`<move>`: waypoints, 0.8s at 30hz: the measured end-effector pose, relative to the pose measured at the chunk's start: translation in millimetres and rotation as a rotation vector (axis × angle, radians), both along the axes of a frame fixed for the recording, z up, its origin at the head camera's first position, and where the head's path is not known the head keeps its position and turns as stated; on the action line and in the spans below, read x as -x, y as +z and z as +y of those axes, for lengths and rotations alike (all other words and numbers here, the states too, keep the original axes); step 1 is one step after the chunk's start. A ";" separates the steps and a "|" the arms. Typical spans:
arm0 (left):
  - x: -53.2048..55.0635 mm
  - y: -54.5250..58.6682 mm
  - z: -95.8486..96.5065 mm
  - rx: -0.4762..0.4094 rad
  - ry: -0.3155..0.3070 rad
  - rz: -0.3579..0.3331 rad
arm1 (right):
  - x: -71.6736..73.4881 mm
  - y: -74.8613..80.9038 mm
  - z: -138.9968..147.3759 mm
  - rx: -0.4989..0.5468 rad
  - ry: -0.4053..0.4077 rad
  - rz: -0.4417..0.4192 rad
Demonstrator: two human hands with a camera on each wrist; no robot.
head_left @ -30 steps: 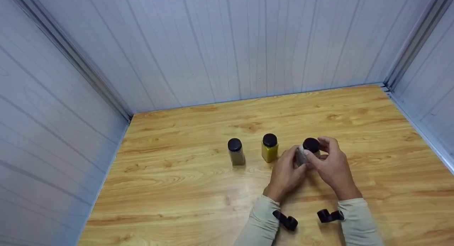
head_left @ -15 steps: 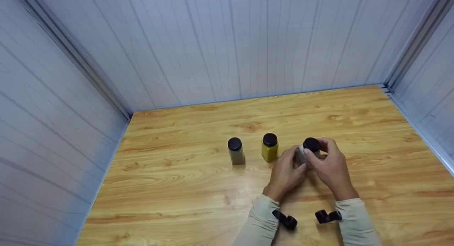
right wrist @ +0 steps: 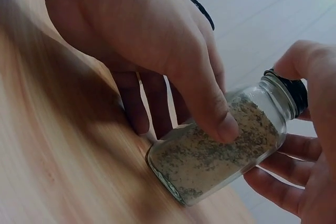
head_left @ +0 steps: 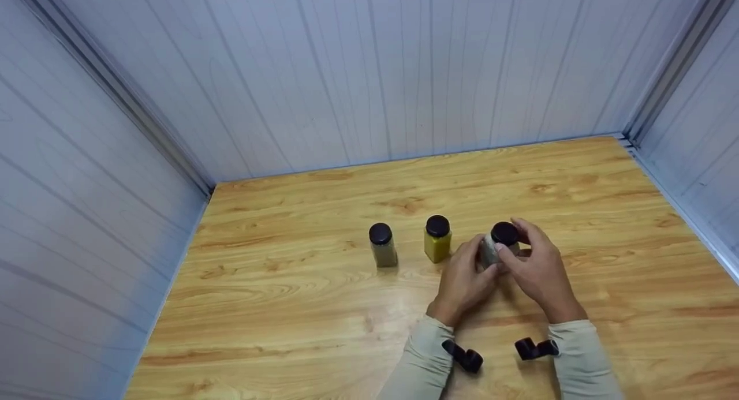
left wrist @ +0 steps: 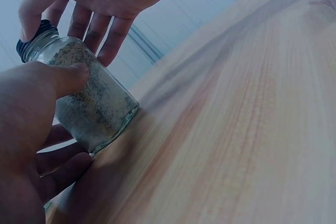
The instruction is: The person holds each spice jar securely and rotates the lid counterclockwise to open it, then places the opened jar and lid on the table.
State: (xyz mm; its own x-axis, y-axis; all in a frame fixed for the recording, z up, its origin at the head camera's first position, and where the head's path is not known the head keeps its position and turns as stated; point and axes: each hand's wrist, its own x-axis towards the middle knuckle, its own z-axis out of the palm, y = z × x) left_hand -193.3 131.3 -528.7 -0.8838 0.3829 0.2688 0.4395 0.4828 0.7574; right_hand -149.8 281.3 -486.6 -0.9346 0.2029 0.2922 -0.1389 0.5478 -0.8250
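Note:
A square glass spice jar (head_left: 489, 253), filled with pale and greenish flakes, stands on the wooden table between both hands. My left hand (head_left: 465, 280) grips its body, thumb on one side and fingers on the other. With thumb and fingers, my right hand (head_left: 541, 273) pinches the black cap (head_left: 504, 233). In the right wrist view, threads on the glass neck (right wrist: 277, 94) show beside the cap. The left wrist view has the jar's lower edge (left wrist: 116, 134) on the tabletop.
Left of the hands stand a jar with yellow contents (head_left: 437, 247) and a jar with grey-green contents (head_left: 384, 253), both black-capped. Pale panel walls (head_left: 346, 71) enclose the table (head_left: 260, 319) at the back and sides. Black wrist mounts (head_left: 463, 356) sit on the sleeves.
The right hand's fingers have shifted slightly around the cap. The left hand keeps its hold on the jar, and the other two jars stay put.

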 end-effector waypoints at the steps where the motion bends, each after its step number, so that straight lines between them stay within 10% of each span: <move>1: 0.2 -0.1 -0.1 0.000 0.002 -0.001 | 0.1 0.9 -0.9 0.010 -0.008 -0.012; 9: 1.4 -0.1 0.3 0.019 0.004 0.007 | 2.1 2.3 -10.5 0.017 -0.113 -0.001; 24: 1.1 0.0 0.6 0.024 0.006 0.022 | -1.9 3.5 2.7 -0.032 0.041 0.000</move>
